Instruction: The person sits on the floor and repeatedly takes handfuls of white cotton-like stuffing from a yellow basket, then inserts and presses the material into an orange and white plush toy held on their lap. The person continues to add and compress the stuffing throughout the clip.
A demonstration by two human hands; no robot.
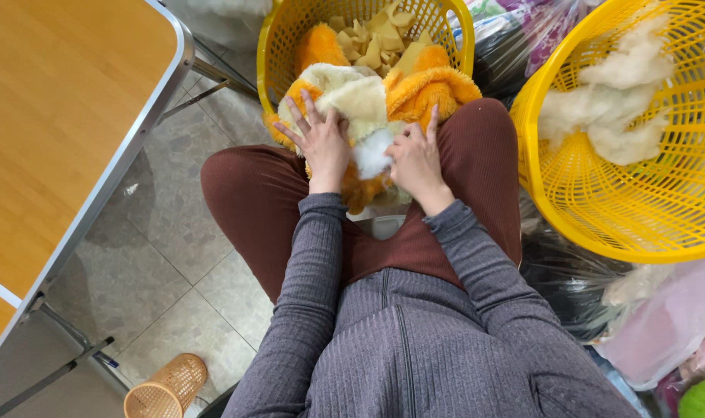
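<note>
Nearest to me are my grey sleeves, running out over my dark red trousers to my lap. There lies the plush skin (368, 97), orange and cream fur, draped from my knees up over the rim of the near basket (269, 46). My left hand (321, 139) rests flat on it, fingers spread wide, palm pressing down on the cream fur; it grips nothing. My right hand (416, 159) sits just beside it, fingers curled in against a wad of white stuffing (372, 153) that shows between both hands at the skin's opening; only the forefinger points up. I cannot tell whether it pinches the stuffing or merely pushes on it.

Beyond, the near basket holds foam bits (375, 35). To my right a second yellow basket (592, 217) holds loose white fibre (612, 97). On my left stands a wooden table (50, 108).
</note>
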